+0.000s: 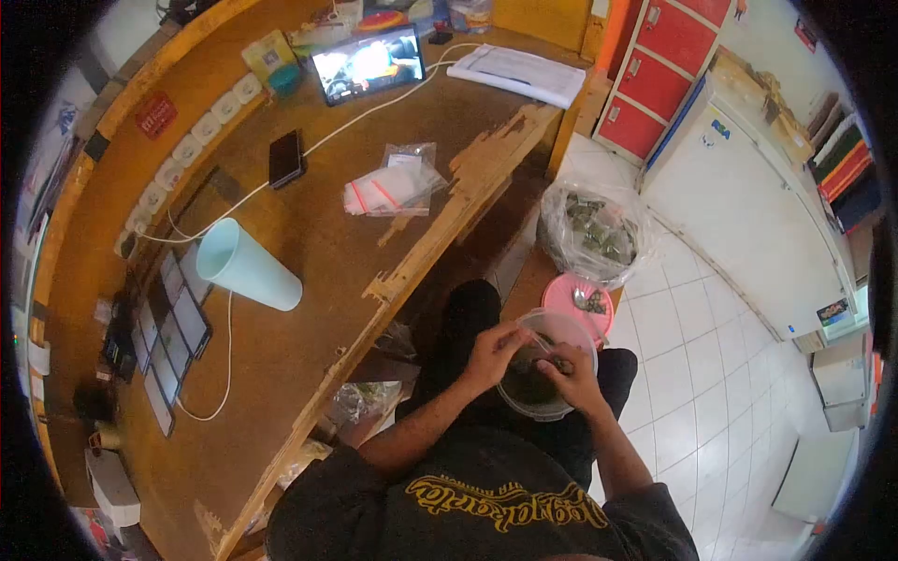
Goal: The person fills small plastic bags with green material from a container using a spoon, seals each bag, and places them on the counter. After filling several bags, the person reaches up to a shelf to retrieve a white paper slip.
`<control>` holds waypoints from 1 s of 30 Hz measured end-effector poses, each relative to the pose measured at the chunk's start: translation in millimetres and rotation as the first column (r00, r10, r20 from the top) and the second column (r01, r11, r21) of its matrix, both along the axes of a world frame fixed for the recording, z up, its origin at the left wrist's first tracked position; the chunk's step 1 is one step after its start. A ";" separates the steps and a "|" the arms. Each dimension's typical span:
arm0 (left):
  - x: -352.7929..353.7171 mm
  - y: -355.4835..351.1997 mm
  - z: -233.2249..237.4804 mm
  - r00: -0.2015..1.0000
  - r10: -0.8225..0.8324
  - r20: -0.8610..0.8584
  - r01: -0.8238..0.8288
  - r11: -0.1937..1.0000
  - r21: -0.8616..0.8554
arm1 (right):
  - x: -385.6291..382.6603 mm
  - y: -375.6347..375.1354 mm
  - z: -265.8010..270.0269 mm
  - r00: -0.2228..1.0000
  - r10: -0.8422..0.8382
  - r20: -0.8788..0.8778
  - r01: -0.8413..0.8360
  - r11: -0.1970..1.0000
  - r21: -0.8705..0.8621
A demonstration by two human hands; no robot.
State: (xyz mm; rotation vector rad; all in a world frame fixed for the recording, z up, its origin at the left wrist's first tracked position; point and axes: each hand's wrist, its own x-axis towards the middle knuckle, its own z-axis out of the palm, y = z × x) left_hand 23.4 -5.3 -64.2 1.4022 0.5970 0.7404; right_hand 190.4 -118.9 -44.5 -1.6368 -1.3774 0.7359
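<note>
Between my thighs rests a translucent plastic tub (pixel 531 409) with dark green contents at its bottom. Over its opening, my left hand (pixel 494 357) pinches the top of a small clear plastic bag (pixel 540 344). My right hand (pixel 572 378) closes round the lower part of that bag, where something greenish shows between the fingers. Just beyond the tub is a pink plate or lid (pixel 558 294) with a metal spoon (pixel 582 298) and small green packets (pixel 597 301) on it. Farther out stands a large clear bag (pixel 599 234) full of similar green packets.
To my left runs a worn wooden desk (pixel 346 252). It bears a pale blue cup (pixel 251 266), several phones (pixel 173 341), a black phone (pixel 286 158), packs of clear bags (pixel 393 187), a lit tablet (pixel 370 64) and papers (pixel 517 73). A white chest freezer (pixel 739 196) stands at right.
</note>
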 end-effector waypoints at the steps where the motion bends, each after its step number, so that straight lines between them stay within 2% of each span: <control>1: 0.3 -1.3 4.2 1.000 0.002 0.002 -0.002 1.000 0.008 | -5.5 1.2 12.2 1.000 0.002 0.002 -0.002 1.000 0.008; 3: 4.3 -4.5 12.1 0.995 -0.085 0.051 0.082 0.995 0.055 | -12.7 2.8 26.5 0.982 -0.097 -0.164 0.119 0.984 0.131; 4: 9.1 -5.7 13.5 0.994 -0.067 0.081 0.068 0.998 -0.007 | -14.4 3.9 27.0 0.983 -0.094 -0.161 0.117 0.983 0.141; 5: 9.9 -5.4 15.9 0.994 -0.065 0.086 0.065 0.998 0.004 | -15.6 4.2 27.0 0.983 -0.144 -0.117 0.166 0.964 0.209; 7: 8.5 -6.5 32.6 0.999 0.027 0.022 -0.025 0.996 -0.084 | -16.0 5.6 29.4 0.978 -0.193 -0.077 0.207 0.936 0.286; 9: 6.6 -5.9 37.6 0.999 0.023 0.043 -0.019 0.995 -0.097 | -14.7 5.7 35.5 0.977 -0.130 -0.167 0.180 0.924 0.336; 10: 5.8 -6.0 38.9 0.998 0.015 0.060 -0.008 0.993 -0.116 | -14.4 3.7 34.1 0.978 -0.127 -0.163 0.177 0.923 0.342; 12: 5.4 -8.5 40.4 0.997 0.009 0.076 -0.003 0.996 -0.084 | -14.3 -1.2 33.0 0.880 -0.121 -0.459 0.220 0.961 0.169; 16: 5.8 -12.0 54.4 0.988 -0.003 0.155 0.010 0.999 -0.047 | -17.7 -0.8 38.1 0.845 -0.156 -0.511 0.268 0.952 0.152; 19: 6.3 -14.4 57.3 0.993 0.018 0.113 -0.011 0.998 -0.058 | -12.1 -3.2 23.2 0.834 -0.214 -0.509 0.311 0.944 0.113; 21: 5.9 -13.2 51.3 0.995 0.009 0.098 -0.007 1.000 -0.023 | -14.5 1.1 28.1 0.814 -0.132 -0.566 0.293 0.934 0.204; 25: 7.8 -13.1 46.8 0.991 -0.029 0.130 0.022 0.998 0.051 | -15.2 8.6 30.5 0.818 -0.088 -0.568 0.232 0.955 0.186; 26: 6.5 -12.4 47.0 0.991 -0.029 0.130 0.023 0.999 0.049 | -15.9 9.4 34.5 0.873 -0.094 -0.479 0.217 0.953 0.209; 27: 4.1 -10.5 49.2 0.996 -0.014 0.089 0.001 0.990 0.140 | -16.5 10.9 36.9 0.918 -0.099 -0.384 0.200 0.952 0.231; 28: 2.0 -9.0 51.1 0.999 0.004 0.049 -0.016 0.973 0.228 | -17.4 12.5 36.4 0.917 -0.101 -0.385 0.201 0.953 0.228; 29: 0.4 -7.9 52.8 0.999 0.002 0.048 -0.013 0.974 0.225 | -18.5 13.9 35.1 0.950 -0.101 -0.296 0.184 0.946 0.266; 30: -0.6 -6.5 54.5 0.998 0.042 0.051 -0.057 0.945 0.322 | -20.5 16.1 37.1 0.973 -0.105 -0.204 0.165 0.939 0.302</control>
